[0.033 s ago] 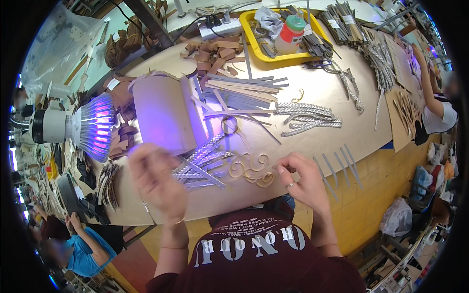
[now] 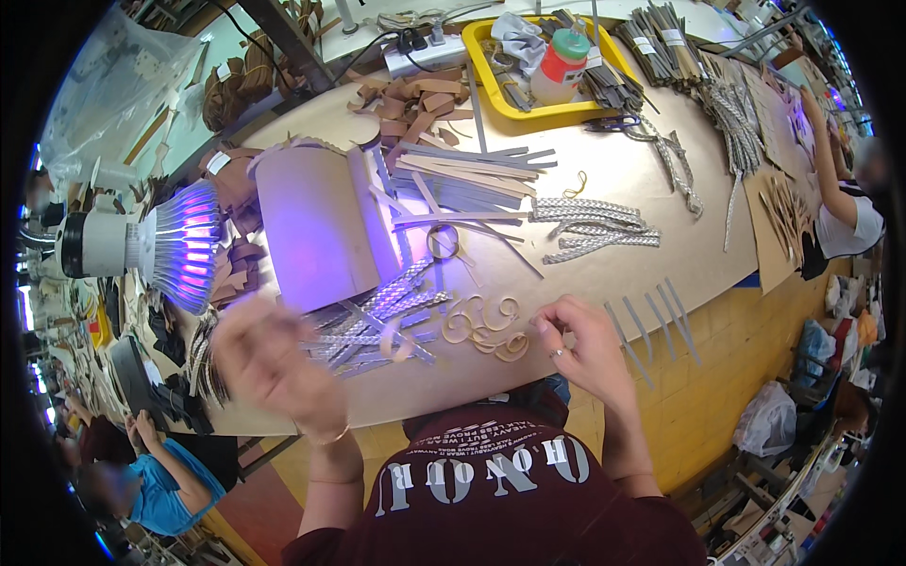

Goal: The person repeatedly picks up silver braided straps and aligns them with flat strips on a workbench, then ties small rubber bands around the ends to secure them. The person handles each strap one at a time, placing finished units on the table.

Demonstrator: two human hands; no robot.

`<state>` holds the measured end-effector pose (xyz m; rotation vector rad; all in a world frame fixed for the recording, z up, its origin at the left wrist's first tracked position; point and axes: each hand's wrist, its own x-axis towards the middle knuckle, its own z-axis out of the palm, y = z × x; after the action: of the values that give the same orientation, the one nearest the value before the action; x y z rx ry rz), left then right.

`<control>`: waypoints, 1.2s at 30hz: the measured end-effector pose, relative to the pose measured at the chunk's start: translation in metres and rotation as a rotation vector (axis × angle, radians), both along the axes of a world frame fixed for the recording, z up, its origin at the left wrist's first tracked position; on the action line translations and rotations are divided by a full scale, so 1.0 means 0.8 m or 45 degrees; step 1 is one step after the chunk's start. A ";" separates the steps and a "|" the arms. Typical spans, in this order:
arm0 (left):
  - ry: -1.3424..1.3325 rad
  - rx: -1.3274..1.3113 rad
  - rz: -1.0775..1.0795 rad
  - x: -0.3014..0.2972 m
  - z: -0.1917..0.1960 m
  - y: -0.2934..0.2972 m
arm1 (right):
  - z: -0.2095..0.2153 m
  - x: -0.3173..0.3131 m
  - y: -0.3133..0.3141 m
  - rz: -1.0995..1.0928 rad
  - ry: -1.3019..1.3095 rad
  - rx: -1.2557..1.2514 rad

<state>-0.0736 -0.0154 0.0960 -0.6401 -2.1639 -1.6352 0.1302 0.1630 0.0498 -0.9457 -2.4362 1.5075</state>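
My left hand is smeared by motion over the left part of the table, so its fingers and anything in them cannot be read. Just right of it, a small blurred pale curl shows above the woven silver strips. My right hand hovers near the table's front edge with thumb and forefinger drawn together. Whatever lies between those fingertips, if anything, is too small to make out. Several curled beige strips lie beside its fingertips, between the two hands.
A lit lamp stands left, by a tan box-like block. Further back lie flat grey and beige strips, braided silver strips and a yellow tray with a bottle. Grey strips overhang the right edge.
My left hand has swung to the left and slightly down. The blurred pale curl now shows above the woven strips. My right hand has hardly moved.
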 end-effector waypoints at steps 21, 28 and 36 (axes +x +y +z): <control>-0.107 -0.228 -0.807 0.031 -0.011 0.046 | 0.049 -0.062 -0.014 0.017 0.511 -0.148; -0.145 -0.253 -0.933 0.079 -0.049 0.064 | 0.043 -0.049 -0.013 -0.389 0.632 -0.233; -0.324 -0.154 -1.011 0.093 -0.066 0.064 | 0.024 -0.032 0.015 -0.934 1.416 -0.807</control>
<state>0.0006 0.0357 0.0433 -1.5546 -2.3528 -2.0420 0.1047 0.1748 0.0691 -0.6351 -0.7542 1.7647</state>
